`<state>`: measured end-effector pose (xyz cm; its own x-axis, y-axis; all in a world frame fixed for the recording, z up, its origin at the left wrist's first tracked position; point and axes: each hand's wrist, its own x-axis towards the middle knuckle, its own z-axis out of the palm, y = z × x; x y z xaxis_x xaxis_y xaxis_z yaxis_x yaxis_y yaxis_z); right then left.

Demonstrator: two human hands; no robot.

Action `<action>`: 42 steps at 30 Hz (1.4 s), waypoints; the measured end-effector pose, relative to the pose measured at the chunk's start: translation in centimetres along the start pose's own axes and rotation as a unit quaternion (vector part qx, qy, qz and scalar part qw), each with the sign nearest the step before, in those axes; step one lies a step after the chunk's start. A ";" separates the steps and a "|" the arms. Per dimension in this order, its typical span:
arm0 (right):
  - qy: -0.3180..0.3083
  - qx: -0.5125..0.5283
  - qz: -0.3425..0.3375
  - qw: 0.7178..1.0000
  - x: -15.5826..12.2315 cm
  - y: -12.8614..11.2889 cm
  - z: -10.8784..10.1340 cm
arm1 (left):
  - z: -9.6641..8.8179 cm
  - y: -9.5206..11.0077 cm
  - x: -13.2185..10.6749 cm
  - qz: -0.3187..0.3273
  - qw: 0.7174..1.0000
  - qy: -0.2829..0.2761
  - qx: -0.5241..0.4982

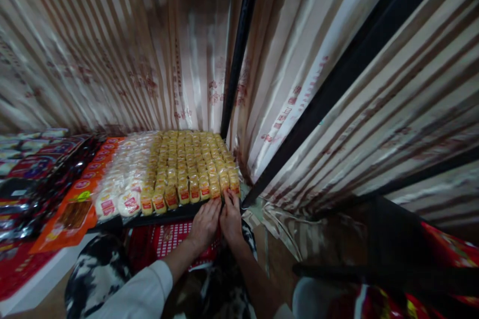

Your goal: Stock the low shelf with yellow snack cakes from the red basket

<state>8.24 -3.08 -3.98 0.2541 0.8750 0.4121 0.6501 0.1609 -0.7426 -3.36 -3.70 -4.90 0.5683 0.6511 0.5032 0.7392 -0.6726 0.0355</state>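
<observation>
Both my hands rest side by side at the front edge of a display shelf. My left hand (205, 223) lies with fingers curled down against the front of the rows of yellow snack packets (190, 164). My right hand (230, 217) touches the frontmost packets at the shelf's right corner, fingers bent and pressed on them. What the fingers grip, if anything, is hidden. The yellow packets with red labels stand in several tight rows on a dark tray (175, 213).
White round packets (123, 179) and orange flat packs (75, 212) lie left of the yellow rows, dark wrapped goods (30, 174) further left. Striped curtains (112, 60) hang behind and to the right, with a black pole (239, 50) at the corner. A red checked basket (168, 239) sits below.
</observation>
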 end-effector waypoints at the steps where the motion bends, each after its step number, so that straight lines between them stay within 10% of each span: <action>1: 0.002 0.002 -0.001 1.000 0.0 0.0 0.0 | 0.1 0.0 0.1 -0.001 1.000 0.003 0.002; 19: 0.018 0.009 0.121 0.992 -0.7 -1.4 0.6 | -0.2 0.3 -0.1 -0.017 1.000 -0.002 0.008; 42: 0.032 0.021 0.111 0.993 0.6 -2.3 -0.4 | -1.2 1.0 0.7 0.039 0.999 -0.031 -0.015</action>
<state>7.23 -3.07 -1.83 0.4339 0.8603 0.2675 0.5427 -0.0126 -0.8398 -2.61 -4.34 -3.43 0.6455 0.6158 0.4518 0.6812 -0.7317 0.0242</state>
